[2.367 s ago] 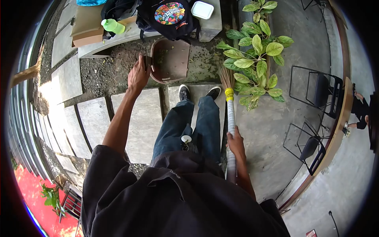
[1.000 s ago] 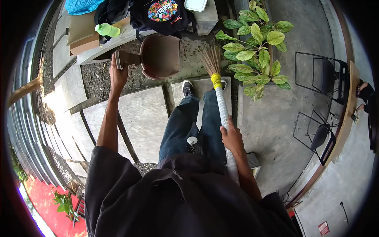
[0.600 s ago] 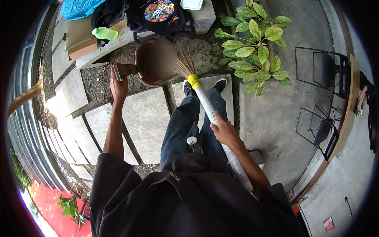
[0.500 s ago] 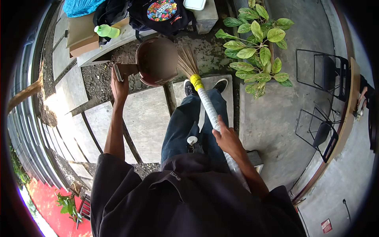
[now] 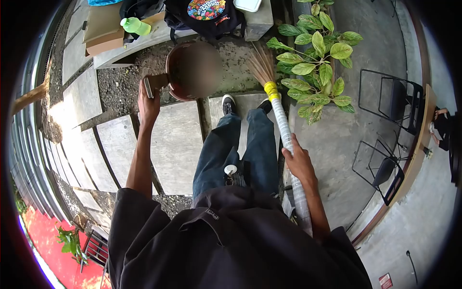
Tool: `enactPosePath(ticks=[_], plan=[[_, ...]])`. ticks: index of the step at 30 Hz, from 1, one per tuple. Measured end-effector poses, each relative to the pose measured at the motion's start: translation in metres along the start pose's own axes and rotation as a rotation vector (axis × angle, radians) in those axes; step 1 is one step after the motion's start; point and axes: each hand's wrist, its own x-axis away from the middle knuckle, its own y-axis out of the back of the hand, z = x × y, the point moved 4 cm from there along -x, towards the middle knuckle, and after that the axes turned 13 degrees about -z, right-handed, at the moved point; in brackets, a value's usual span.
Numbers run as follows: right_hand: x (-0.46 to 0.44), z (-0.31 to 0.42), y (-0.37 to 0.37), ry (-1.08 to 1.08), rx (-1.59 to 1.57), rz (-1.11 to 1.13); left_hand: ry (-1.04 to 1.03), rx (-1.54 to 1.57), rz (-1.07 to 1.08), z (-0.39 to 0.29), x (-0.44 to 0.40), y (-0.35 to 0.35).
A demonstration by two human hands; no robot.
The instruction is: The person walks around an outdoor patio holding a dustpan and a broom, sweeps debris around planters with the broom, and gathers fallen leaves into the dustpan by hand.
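My left hand (image 5: 148, 106) is closed around the upright handle of a reddish-brown dustpan (image 5: 174, 77). The pan's round body lies to the right of that hand, and a blurred patch covers most of its inside. In my right hand (image 5: 299, 161) is the pale wrapped shaft of a stick broom (image 5: 284, 127). Yellow binding holds its thin bristles, which point away from me and fan out between the dustpan and a leafy plant (image 5: 320, 62). Broom and dustpan are apart.
A concrete bench (image 5: 260, 24) at the back bears a black bag (image 5: 192, 19), a green bottle (image 5: 135, 26) and a cardboard box (image 5: 103, 33). Paving slabs (image 5: 175, 139) lie on gravelly soil. Black chairs (image 5: 385, 168) stand at right, near a table with another person (image 5: 443, 127).
The broom has swung right, away from the dustpan and toward the plant, with my right hand moving right too. My left hand still holds the dustpan, nearly in place.
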Motion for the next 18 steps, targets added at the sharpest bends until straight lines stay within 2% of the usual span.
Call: enactPosePath(ticks=[1, 5, 8, 10, 14, 16, 18], plan=[[-0.004, -0.009, 0.003, -0.031, -0.019, -0.028, -0.009, 0.020, 0.015, -0.001, 0.001, -0.001], [-0.048, -0.009, 0.002, -0.070, 0.232, -0.107, 0.036, -0.008, 0.034, -0.003, 0.005, -0.001], [-0.093, -0.031, -0.030, -0.021, 0.291, -0.138, 0.015, 0.000, 0.022, 0.001, 0.007, -0.002], [-0.103, -0.041, -0.042, 0.107, 0.412, -0.036, -0.002, 0.012, 0.026, 0.001, 0.008, 0.000], [-0.045, -0.028, 0.004, 0.224, 0.393, 0.108, -0.023, -0.013, -0.014, 0.000, 0.010, 0.003], [-0.018, -0.032, 0.021, 0.061, 0.252, 0.186, 0.019, 0.038, 0.032, -0.002, 0.013, 0.003], [-0.004, -0.036, 0.025, 0.022, 0.212, 0.153, 0.006, 0.026, 0.019, -0.006, 0.015, 0.002]])
